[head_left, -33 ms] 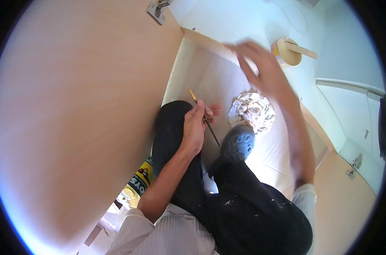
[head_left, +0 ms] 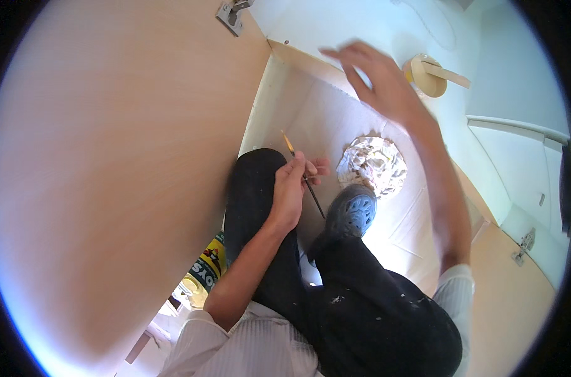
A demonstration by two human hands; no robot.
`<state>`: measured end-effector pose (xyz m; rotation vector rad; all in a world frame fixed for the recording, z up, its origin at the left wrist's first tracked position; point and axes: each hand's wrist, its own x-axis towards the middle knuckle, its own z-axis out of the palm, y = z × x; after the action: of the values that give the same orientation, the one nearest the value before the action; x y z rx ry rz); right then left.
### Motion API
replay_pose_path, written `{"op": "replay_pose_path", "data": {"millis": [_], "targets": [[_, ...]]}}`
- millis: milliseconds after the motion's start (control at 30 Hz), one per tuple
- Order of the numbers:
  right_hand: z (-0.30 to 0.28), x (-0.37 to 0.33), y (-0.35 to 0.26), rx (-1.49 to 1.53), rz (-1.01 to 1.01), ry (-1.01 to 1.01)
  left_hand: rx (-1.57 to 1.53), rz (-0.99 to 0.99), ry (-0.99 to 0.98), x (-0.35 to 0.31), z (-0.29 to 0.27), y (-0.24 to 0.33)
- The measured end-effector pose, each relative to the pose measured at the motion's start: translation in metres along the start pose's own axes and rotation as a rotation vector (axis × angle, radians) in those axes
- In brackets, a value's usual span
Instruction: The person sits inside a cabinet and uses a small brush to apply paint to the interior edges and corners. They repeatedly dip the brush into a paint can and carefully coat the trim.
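A slim paintbrush [head_left: 315, 198] with a dark handle and a yellowish tip lies across the fingers of my left hand [head_left: 293, 182], tip pointing up and away. The thumb presses on it, while the other fingers are partly spread. Raised at upper right, my right hand [head_left: 375, 80] has its fingers stretched out leftward and apart, slightly blurred, over the wooden front edge [head_left: 307, 69] of a white cabinet. I see nothing held in it. Right of this hand stands a round tub [head_left: 417, 75] of cream-coloured paste or paint, with a flat wooden stick [head_left: 449, 75] across its rim.
A large wooden door [head_left: 122, 138] with a metal hinge [head_left: 230, 17] fills the left. Another hinged panel [head_left: 515, 301] stands at lower right. Crumpled, shiny wrapping [head_left: 372, 166] lies by my grey shoe [head_left: 354, 213]. A green and yellow container [head_left: 209, 261] sits behind the left door.
My right hand has shifted a little up and to the left. The left hand and the paintbrush have barely moved.
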<state>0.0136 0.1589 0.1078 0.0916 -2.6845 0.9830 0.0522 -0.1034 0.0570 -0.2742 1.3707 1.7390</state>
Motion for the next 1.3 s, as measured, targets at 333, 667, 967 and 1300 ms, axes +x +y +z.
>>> {"op": "replay_pose_path", "data": {"millis": [333,667,967,1300], "targets": [[0.045,0.101,0.068,-0.125,-0.368,-0.27,0.131,0.032,-0.007,0.006,-0.001,-0.019],[0.043,0.099,0.066,-0.211,-0.407,-0.301,0.228,0.055,-0.041,0.009,-0.005,-0.018],[0.031,0.098,0.063,-0.091,-0.449,-0.359,0.252,0.042,-0.036,0.007,-0.005,-0.015],[0.028,0.085,0.051,0.106,-0.256,-0.286,0.295,0.041,-0.033,0.009,-0.004,-0.02]]}}
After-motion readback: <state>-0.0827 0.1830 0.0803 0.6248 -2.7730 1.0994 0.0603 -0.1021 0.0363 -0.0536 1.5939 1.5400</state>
